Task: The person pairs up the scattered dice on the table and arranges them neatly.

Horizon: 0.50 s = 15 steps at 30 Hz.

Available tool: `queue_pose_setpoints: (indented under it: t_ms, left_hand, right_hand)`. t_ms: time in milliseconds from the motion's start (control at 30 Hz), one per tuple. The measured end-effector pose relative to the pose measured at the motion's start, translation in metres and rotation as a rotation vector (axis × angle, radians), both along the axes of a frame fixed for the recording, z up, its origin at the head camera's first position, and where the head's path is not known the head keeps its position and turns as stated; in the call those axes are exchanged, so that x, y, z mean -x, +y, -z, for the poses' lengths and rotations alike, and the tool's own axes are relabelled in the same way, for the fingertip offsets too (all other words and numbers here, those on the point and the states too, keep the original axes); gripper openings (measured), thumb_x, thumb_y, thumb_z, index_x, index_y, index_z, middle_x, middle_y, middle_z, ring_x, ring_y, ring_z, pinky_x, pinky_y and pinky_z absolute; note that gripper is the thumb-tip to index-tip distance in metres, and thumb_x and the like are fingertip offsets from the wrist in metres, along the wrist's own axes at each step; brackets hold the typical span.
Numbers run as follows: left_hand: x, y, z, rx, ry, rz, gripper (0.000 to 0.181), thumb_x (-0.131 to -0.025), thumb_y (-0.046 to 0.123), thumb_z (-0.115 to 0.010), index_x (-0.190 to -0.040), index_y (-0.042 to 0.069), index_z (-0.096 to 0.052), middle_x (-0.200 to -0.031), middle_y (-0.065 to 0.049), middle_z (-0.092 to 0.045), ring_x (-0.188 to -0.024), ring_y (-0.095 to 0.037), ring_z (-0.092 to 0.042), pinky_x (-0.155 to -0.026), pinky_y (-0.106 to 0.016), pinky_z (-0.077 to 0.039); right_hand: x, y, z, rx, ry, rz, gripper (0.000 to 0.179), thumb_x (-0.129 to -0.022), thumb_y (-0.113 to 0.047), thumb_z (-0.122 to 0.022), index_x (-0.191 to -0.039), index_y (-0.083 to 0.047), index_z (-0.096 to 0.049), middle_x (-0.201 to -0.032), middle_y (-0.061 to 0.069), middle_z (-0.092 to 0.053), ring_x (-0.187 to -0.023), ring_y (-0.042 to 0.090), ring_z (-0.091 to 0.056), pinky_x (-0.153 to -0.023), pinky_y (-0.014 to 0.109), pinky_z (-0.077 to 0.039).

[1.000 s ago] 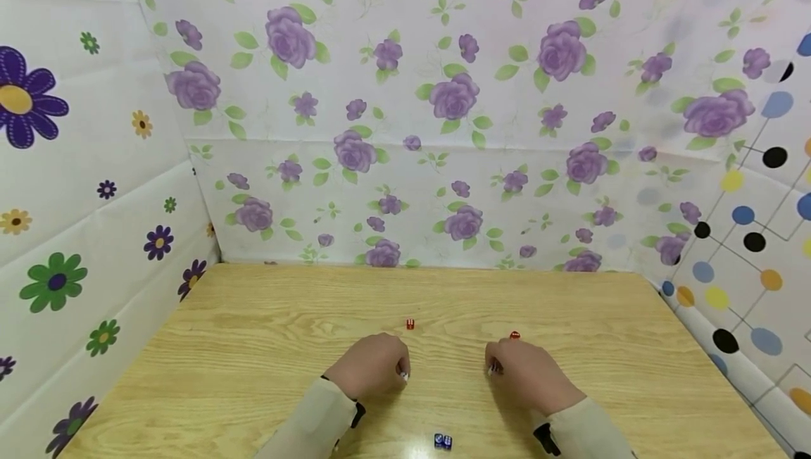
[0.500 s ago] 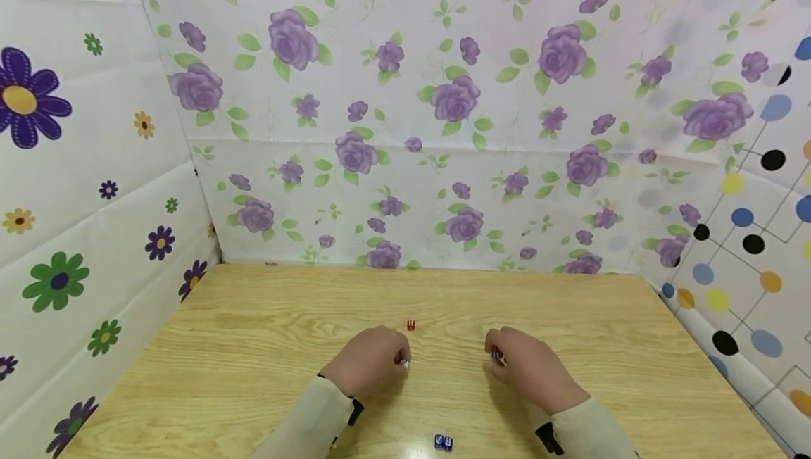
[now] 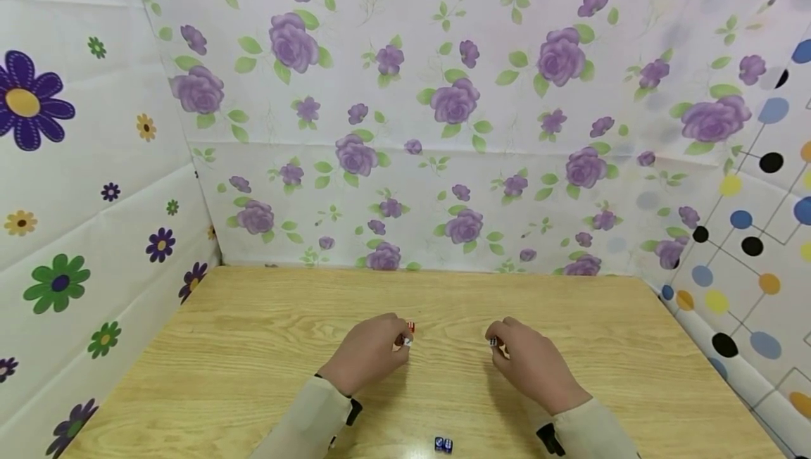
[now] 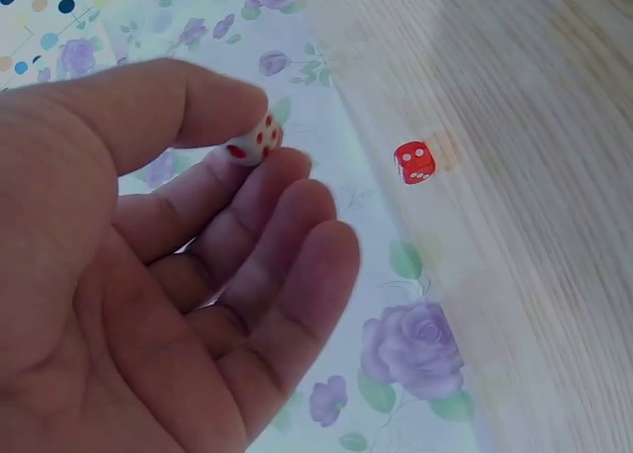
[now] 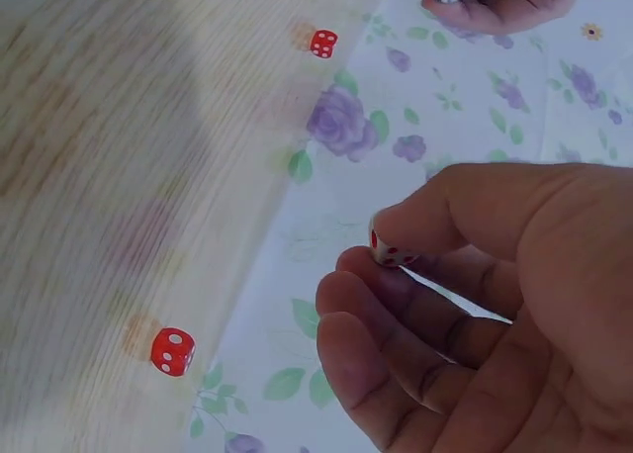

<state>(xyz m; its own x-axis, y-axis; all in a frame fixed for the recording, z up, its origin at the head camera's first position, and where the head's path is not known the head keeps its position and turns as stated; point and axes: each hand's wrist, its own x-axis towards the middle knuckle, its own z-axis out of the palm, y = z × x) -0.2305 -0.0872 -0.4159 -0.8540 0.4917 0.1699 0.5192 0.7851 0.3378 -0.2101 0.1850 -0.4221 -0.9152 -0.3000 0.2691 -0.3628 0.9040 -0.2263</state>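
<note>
I'm pinching a left white die [image 4: 259,142] between thumb and finger of my left hand [image 3: 370,353] and a right white die [image 5: 390,251] likewise in my right hand [image 3: 535,362], neither looking set down on the bench [image 3: 279,311], so I'm judging that part pending. The left red die [image 4: 414,163] and right red die [image 5: 173,352] (hidden in the head view) are already lying there well apart, and two dark blue dice [image 3: 439,444] are sitting side by side nearer me. Versus half a second ago, both hands are reaching farther forward, left now partly overlapping the left red die in the head view, blue pair staying put.
</note>
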Motion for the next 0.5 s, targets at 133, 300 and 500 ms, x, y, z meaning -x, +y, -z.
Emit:
queue_pose_setpoints:
  t_ms: [133, 300, 500]
  left_hand:
    - [0.0004, -0.0001, 0.0013, -0.014, 0.027, -0.007, 0.014, -0.089, 0.018, -0.061, -0.099, 0.015, -0.071, -0.085, 0.009, -0.060, -0.074, -0.002, -0.052, -0.066, -0.022, -0.047]
    - [0.0013, -0.0006, -0.0001, -0.035, 0.000, -0.004, 0.009, -0.088, 0.019, -0.065, -0.095, 0.017, -0.070, -0.082, 0.012, -0.062, -0.072, 0.000, -0.054, -0.064, -0.022, -0.047]
    - [0.0011, -0.0022, -0.0016, -0.052, -0.007, -0.002, 0.005, -0.086, 0.018, -0.068, -0.090, 0.017, -0.068, -0.077, 0.014, -0.061, -0.068, 0.000, -0.053, -0.063, -0.022, -0.047]
  right_hand:
    - [0.0013, -0.0009, 0.0002, 0.031, -0.018, 0.021, 0.011, -0.085, -0.012, -0.067, -0.095, -0.017, -0.064, -0.080, -0.011, -0.055, -0.070, 0.001, -0.052, -0.058, 0.022, -0.045]
    - [0.0030, -0.0004, -0.0007, 0.084, -0.045, 0.031, 0.010, -0.085, -0.014, -0.069, -0.089, -0.019, -0.062, -0.078, -0.012, -0.055, -0.069, 0.004, -0.051, -0.059, 0.024, -0.044]
    - [0.0031, -0.0005, -0.0013, 0.075, -0.031, 0.029, 0.013, -0.082, -0.019, -0.074, -0.086, -0.022, -0.062, -0.076, -0.014, -0.054, -0.069, 0.004, -0.053, -0.059, 0.024, -0.044]
